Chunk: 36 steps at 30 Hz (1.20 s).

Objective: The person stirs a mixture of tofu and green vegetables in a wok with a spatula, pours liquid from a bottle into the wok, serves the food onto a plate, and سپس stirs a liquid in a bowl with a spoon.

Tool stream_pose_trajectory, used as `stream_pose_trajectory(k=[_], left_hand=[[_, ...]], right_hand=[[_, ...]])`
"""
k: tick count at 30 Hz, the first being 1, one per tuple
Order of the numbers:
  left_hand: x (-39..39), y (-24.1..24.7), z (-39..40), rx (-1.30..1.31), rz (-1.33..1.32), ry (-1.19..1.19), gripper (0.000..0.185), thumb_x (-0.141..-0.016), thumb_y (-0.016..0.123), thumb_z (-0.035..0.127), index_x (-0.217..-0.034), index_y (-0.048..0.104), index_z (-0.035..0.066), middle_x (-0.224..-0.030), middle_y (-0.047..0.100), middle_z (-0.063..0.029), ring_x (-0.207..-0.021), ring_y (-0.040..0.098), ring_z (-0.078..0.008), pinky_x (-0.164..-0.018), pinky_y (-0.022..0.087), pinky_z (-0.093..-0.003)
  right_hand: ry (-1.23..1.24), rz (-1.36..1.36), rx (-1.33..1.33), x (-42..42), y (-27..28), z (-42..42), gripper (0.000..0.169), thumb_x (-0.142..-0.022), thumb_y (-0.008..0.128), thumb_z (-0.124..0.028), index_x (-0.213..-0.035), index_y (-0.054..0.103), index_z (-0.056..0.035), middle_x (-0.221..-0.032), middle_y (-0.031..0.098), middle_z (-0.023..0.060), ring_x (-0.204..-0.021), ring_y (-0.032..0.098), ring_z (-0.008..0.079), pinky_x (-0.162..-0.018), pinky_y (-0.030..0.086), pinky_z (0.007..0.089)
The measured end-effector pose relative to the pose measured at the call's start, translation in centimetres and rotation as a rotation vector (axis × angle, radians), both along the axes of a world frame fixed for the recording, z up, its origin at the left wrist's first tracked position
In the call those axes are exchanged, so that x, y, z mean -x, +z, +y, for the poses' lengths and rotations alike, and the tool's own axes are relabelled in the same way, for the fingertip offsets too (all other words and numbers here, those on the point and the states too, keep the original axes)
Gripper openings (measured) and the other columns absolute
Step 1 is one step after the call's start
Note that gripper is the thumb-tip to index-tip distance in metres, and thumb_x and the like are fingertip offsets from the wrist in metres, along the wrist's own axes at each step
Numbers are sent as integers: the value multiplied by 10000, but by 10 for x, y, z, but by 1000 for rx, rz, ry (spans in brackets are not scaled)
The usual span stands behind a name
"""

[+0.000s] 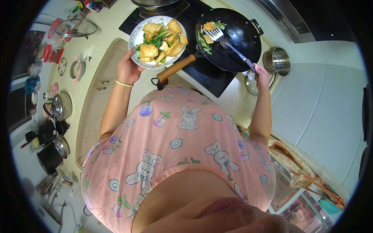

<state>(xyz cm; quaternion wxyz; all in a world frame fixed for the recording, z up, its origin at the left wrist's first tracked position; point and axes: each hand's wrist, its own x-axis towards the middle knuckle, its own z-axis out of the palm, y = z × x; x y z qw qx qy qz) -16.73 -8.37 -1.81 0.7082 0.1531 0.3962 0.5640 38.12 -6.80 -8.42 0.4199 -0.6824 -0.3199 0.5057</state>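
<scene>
My left hand [128, 68] grips the near left rim of a white patterned plate [133, 46], which is raised beside the wok. Golden fried tofu pieces [149, 50] and green leafy vegetables [158, 38] are heaped on it. In my right hand [261, 76] is the dark handle of a slotted metal spatula [233, 49]. Its blade is down in the black wok [242, 38], among a few tofu pieces [208, 39] and some chopped greens [207, 49]. The wok's wooden handle [176, 68] points towards me, passing just below the plate.
The wok stands on a black cooktop [214, 83], with a lidded pan [154, 3] behind. A steel saucepan [276, 61] and a glass lid [251, 83] sit at the right. Along the left counter are a propped glass lid [76, 28], a pot ring [77, 70] and a kettle [61, 106].
</scene>
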Motion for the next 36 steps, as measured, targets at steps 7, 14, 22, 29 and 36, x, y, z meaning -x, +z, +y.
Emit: stream_pose_trajectory(k=[7, 14, 22, 29, 36], left_hand=[[-23, 8, 25, 31, -27, -83, 459, -1004, 317, 293, -1314, 370, -41, -1230, 555, -190, -1051, 619, -317, -809, 590, -411], [-69, -11, 64, 82, 60, -168, 444, -1005, 322, 316, -1301, 419, 0, -1189, 581, -162, -1029, 629, -271, -750, 605, -391], [-117, -12, 81, 64, 50, -289, 457, -1010, 306, 317, -1357, 355, 24, -1274, 520, -167, -1118, 576, -295, -827, 580, -417], [-137, -14, 85, 76, 19, -287, 410, -1002, 350, 318, -1255, 470, 18, -1155, 602, -139, -1043, 619, -273, -796, 580, -452], [-137, -13, 84, 9, -54, -304, 424, -1004, 347, 315, -1280, 446, 9, -1168, 599, -146, -1055, 618, -286, -807, 581, -451]], right_hand=[[-77, -77, -114, -9, 29, -24, 199, -881, 630, -151, -1044, 697, -59, -748, 660, 1, -455, 360, 23, -415, 235, 184], [-171, -117, -223, 7, 119, -53, 222, -882, 648, -154, -1067, 686, -38, -813, 664, 21, -618, 559, 37, -438, 243, 182], [-149, -101, -312, 52, 166, -85, 229, -878, 660, -142, -1066, 686, -14, -863, 661, 36, -683, 568, 73, -561, 405, 185], [115, -885, -685, 74, 180, -104, 173, -832, 686, -85, -998, 702, -40, -859, 659, 100, -744, 615, 171, -676, 477, 243], [57, -989, -795, 71, 185, -108, 169, -855, 656, -67, -1013, 694, -19, -854, 662, 88, -744, 598, 152, -668, 465, 239]])
